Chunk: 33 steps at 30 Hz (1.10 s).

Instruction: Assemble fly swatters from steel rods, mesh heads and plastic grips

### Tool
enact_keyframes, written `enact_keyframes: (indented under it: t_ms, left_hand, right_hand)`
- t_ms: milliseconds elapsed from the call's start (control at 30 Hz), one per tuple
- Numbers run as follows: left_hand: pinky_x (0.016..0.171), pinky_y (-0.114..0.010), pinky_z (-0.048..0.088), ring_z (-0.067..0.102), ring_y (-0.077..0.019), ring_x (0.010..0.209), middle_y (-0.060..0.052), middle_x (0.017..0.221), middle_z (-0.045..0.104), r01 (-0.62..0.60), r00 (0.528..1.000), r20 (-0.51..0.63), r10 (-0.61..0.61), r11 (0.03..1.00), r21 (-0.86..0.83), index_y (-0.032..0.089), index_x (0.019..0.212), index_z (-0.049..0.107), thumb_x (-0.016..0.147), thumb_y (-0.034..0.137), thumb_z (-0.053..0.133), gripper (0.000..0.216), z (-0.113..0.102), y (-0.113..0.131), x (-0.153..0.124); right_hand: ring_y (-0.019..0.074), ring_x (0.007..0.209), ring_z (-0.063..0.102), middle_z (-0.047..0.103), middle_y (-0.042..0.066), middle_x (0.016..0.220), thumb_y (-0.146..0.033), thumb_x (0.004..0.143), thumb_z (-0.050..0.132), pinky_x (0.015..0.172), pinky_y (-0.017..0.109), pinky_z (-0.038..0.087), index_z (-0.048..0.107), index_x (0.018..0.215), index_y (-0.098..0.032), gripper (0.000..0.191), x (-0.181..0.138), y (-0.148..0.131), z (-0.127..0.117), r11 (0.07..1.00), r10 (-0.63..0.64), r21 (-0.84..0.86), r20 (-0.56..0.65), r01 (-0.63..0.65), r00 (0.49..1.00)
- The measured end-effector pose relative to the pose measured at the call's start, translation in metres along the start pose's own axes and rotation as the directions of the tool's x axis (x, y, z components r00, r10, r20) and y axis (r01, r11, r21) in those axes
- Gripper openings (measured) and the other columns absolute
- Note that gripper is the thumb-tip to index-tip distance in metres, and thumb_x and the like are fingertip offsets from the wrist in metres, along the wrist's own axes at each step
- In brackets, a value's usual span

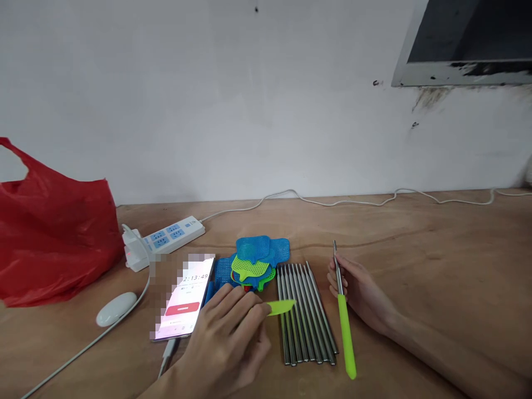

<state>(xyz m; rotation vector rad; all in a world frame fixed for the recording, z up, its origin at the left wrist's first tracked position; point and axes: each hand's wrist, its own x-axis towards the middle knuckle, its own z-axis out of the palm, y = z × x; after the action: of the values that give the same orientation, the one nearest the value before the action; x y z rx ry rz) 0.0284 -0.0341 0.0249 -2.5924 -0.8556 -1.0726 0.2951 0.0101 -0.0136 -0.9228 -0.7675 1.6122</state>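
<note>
My left hand (233,332) is closed around a yellow-green plastic piece (282,307); its slanted tip sticks out to the right over the metal rods, and the rest is hidden in the fingers. My right hand (362,291) pinches the steel shaft of a telescopic rod (343,321) with a yellow-green handle, its handle end pointing toward me. Between the hands lie several bare steel rods (306,318) side by side. Just beyond my left hand is a loose pile of blue and green mesh fly swatter heads (253,249), with a bit of red showing low in it.
A lit phone (187,302) with a charging cable lies left of my left hand. Behind it is a white power strip (170,237); a white oval device (117,308) and a red plastic bag (58,233) are farther left. A thin cable (332,204) runs along the wall.
</note>
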Motion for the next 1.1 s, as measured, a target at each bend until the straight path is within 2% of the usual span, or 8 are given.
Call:
enact_keyframes:
  t_ms: [133,233,367,500,767,900,1000,1100]
  left_hand:
    - [0.062,-0.028,0.048,0.060,-0.0162,0.070,0.000,0.080,0.064,0.281,0.958,0.028,-0.286,0.910,-0.306,0.021,0.094,0.057,0.089,0.009,0.055,0.013,0.001,-0.003,0.002]
    - [0.060,-0.023,0.051,0.063,-0.0152,0.072,0.001,0.081,0.063,0.505,0.833,0.057,-0.551,0.713,-0.487,0.023,0.092,0.056,0.088,0.018,0.061,0.008,0.007,-0.010,0.003]
    - [0.065,-0.027,0.056,0.068,-0.0185,0.082,-0.001,0.094,0.068,0.575,0.701,0.154,-0.697,0.424,-0.699,0.023,0.106,0.056,0.087,0.025,0.065,0.022,0.011,-0.018,0.004]
    - [0.080,-0.037,0.059,0.069,-0.0250,0.099,-0.007,0.116,0.068,0.614,0.634,0.285,-0.718,0.244,-0.751,0.021,0.121,0.055,0.083,0.028,0.069,0.042,0.010,-0.021,0.005]
    - [0.072,-0.032,0.057,0.071,-0.0220,0.088,-0.006,0.107,0.073,0.650,0.626,0.387,-0.677,0.179,-0.738,0.020,0.100,0.067,0.087,0.032,0.063,0.018,0.010,-0.018,0.009]
    - [0.067,-0.031,0.056,0.070,-0.0201,0.075,-0.006,0.097,0.075,0.670,0.589,0.408,-0.698,0.138,-0.730,0.019,0.104,0.066,0.085,0.034,0.066,0.024,0.012,-0.017,0.009]
    - [0.070,-0.035,0.057,0.072,-0.0236,0.079,-0.008,0.096,0.076,0.693,0.540,0.441,-0.717,0.081,-0.717,0.020,0.113,0.065,0.087,0.039,0.064,0.033,0.015,-0.018,0.009]
    - [0.076,-0.033,0.055,0.070,-0.0236,0.091,-0.008,0.106,0.074,0.683,0.562,0.449,-0.695,0.084,-0.725,0.020,0.112,0.067,0.088,0.038,0.062,0.029,0.018,-0.020,0.007]
  right_hand:
    - [0.0103,0.052,0.028,0.036,-0.007,0.056,-0.048,0.080,0.074,0.051,0.024,0.028,0.063,0.074,-0.019,0.032,-0.001,-0.001,0.001,1.000,0.008,0.012,-0.001,-0.008,1.000]
    - [0.0103,0.052,0.028,0.036,-0.007,0.055,-0.048,0.080,0.075,0.050,0.024,0.027,0.063,0.073,-0.019,0.032,-0.002,-0.001,0.001,1.000,0.018,0.010,-0.003,-0.018,1.000]
    - [0.0103,0.052,0.029,0.036,-0.007,0.056,-0.050,0.082,0.072,0.050,0.024,0.027,0.062,0.074,-0.019,0.034,-0.002,-0.001,0.002,1.000,0.029,0.001,-0.004,-0.029,1.000]
    - [0.0102,0.052,0.030,0.037,-0.006,0.057,-0.049,0.083,0.071,0.051,0.024,0.029,0.062,0.074,-0.019,0.032,-0.002,0.000,0.001,0.999,0.035,-0.009,0.009,-0.035,0.999]
    - [0.0095,0.050,0.031,0.037,-0.007,0.056,-0.048,0.083,0.071,0.049,0.023,0.029,0.061,0.074,-0.019,0.032,-0.003,-0.001,0.002,0.999,0.053,0.001,0.016,-0.053,0.998]
    - [0.0080,0.049,0.030,0.037,-0.007,0.055,-0.048,0.080,0.074,0.048,0.021,0.031,0.059,0.072,-0.018,0.034,-0.004,-0.003,0.005,0.998,0.063,0.014,0.008,-0.063,0.998]
    - [0.0065,0.044,0.030,0.039,-0.007,0.054,-0.051,0.077,0.075,0.042,0.021,0.025,0.054,0.067,-0.019,0.039,-0.002,-0.002,0.006,0.999,0.050,-0.021,0.055,-0.049,0.997]
    - [0.0041,0.037,0.025,0.047,-0.006,0.052,-0.056,0.073,0.075,0.037,0.022,0.015,0.051,0.064,-0.019,0.045,0.001,-0.001,0.004,0.998,0.031,-0.064,0.089,-0.025,0.996]
